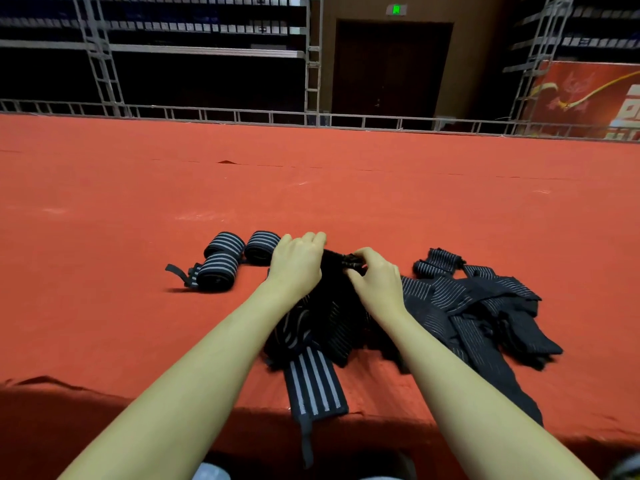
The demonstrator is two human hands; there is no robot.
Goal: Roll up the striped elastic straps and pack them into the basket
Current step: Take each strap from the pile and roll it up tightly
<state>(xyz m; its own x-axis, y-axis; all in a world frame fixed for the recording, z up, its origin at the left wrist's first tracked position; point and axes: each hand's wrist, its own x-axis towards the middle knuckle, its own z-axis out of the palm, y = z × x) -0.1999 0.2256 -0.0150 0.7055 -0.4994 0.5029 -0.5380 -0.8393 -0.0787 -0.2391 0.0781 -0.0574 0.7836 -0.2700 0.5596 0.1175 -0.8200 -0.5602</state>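
Nearest, draped over the near edge of the red mat (104, 188): a loose strap end (313, 382), thin tab hanging below. Above it, heaped at the middle of that edge and spreading right: the pile (478, 313) of unrolled straps, dark, white-striped, limp and tangled, several bands crossing one another. Soft, light, stretchy by the look; likely to spring open unless wound tight and kept under tension. Best taken at one free end, flattened, then rolled toward the tab so the tab can close the roll.

Left of the pile, further in from the edge: three rolls (221, 263) touching one another, one with its tab trailing toward the left edge. Done, judging by shape.

Over the far side of the pile: left hand (296, 263), fingers curled down over dark fabric, gripping it as far as can be told. Just beside it, right hand (377, 280), fingertips pinching a crumpled strap end (353, 263). Probably starting the next roll.

No basket in view; place unknown. In the way: mainly the tangle itself, since pulling one strap may drag neighbours off the near edge. Beyond the far edge: metal railing (242, 116), scaffolding, dark door.
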